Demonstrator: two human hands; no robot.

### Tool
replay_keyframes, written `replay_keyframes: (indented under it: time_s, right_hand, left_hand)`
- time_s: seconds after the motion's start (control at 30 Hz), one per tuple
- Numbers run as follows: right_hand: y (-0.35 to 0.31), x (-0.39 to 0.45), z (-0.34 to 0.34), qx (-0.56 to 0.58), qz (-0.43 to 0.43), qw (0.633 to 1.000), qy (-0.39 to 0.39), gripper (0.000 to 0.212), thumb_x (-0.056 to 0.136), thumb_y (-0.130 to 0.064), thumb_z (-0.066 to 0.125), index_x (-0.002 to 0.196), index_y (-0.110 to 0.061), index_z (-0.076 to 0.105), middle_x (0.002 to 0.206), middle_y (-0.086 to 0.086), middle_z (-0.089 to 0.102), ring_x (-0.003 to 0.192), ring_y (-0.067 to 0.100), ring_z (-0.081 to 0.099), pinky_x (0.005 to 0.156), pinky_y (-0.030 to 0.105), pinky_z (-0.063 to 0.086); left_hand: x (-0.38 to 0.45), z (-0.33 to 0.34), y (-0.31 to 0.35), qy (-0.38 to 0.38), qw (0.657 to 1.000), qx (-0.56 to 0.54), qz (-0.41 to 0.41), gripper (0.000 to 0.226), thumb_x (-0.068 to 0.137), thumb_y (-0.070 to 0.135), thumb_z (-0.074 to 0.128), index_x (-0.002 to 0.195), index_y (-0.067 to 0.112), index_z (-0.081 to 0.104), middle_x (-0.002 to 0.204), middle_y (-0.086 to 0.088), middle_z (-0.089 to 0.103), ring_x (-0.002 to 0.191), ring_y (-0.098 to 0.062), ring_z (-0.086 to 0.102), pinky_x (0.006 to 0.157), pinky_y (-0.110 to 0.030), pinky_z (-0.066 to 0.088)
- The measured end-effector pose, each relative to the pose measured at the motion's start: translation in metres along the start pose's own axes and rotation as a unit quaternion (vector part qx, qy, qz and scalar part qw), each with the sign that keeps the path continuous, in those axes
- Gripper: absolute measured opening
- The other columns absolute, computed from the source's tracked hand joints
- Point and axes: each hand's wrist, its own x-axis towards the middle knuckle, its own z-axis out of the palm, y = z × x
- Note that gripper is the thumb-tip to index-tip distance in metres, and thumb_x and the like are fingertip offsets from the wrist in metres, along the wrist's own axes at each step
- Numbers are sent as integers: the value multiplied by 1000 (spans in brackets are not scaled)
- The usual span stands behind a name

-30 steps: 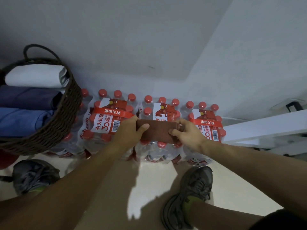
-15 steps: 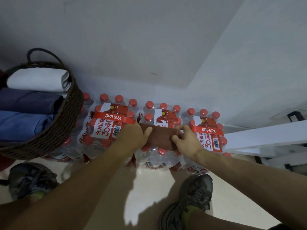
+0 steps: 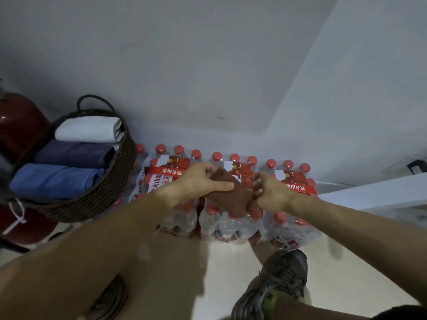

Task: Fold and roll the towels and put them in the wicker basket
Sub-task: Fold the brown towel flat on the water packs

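Shrink-wrapped water bottles [image 3: 291, 218] are crowding the floor by the wall. Both hands, left hand [image 3: 198, 182] and right hand [image 3: 270, 192], are gripping the brown towel [image 3: 233, 192] above them. At ten o'clock, the wicker basket [image 3: 97, 197] is holding three rolled towels [image 3: 69, 155].

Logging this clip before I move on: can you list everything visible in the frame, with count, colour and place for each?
wicker basket: one, dark brown, on the left.
rolled towels in the basket: three; white farthest, dark blue in the middle, light blue nearest.
brown towel: one, rolled, gripped over the bottle packs.
bottle packs: three shrink-wrapped, red caps, on the floor against the wall.
red cylinder: one, far left behind the basket.
white ledge: one, right side.
shoes: two, grey; right shoe plain, left mostly hidden.
left hand: grips the brown towel.
right hand: grips its other end.
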Motion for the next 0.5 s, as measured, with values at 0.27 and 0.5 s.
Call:
replay_keyframes:
  time_s: [0.27,0.5]
  right_hand:
    - [-75,-50,24,-11,-237,971,-35,84,60,-48,89,125,-43,37,108,-19,61,95,0,64,73,13,52]
    - [-124,-38,32,162,-209,961,-84,32,86,-23,74,111,-8,64,103,18,71,91,27,71,83,46,59]
  left_hand:
    - [-54,-58,67,-61,931,309,187,46,64,53,83,72,26,47,63,10,53,57,-4,50,52,-20,39]
    - [-88,-159,48,-73,991,50,100,33,76,26,74,102,11,61,91,-7,76,86,-19,73,71,-25,57]
